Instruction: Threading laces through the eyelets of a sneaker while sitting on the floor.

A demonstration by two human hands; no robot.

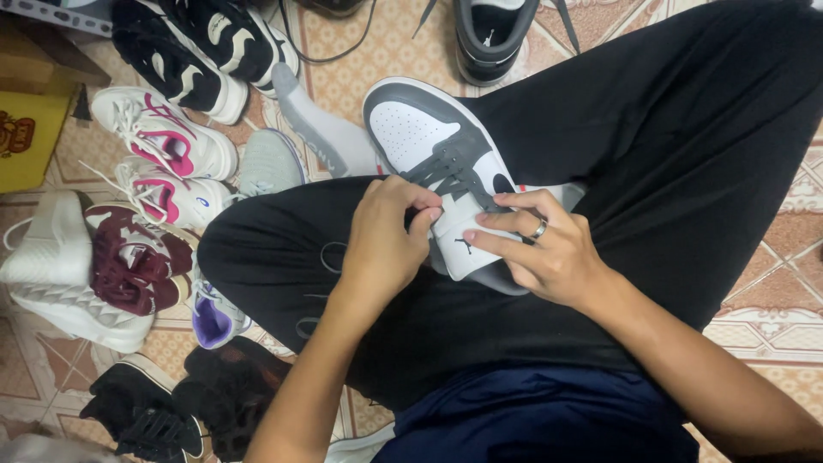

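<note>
White and grey sneaker [429, 141] rests on the person's lap, on black trousers [686, 137], toe pointing away, tongue end nearest the body. Dark grey laces [446, 167] cross its upper part.

Left hand [381, 240]: grip closed, thumb and fingertips pinched on the lace at the near end of the lacing. Right hand [549, 249]: fingers spread flat over the white tongue and the side of the sneaker, steadying it; whether it grips a lace, cannot tell. A ring [538, 229] sits on one finger of that hand.

A foot in a grey sock [317, 129] lies just beside the sneaker's toe.

On the tiled floor [771, 257], to the left: pair of white shoes with pink lining [163, 141], one beyond the other; a white and dark red shoe [103, 266] nearer the left edge; a shoe with purple lining [213, 317] partly under the knee; black shoes [197, 51] at the top left; more black shoes [154, 411] at the bottom left. A grey and black shoe [493, 34] stands at the top, well apart from the hands. Yellow box [26, 137] at the far left edge.
</note>
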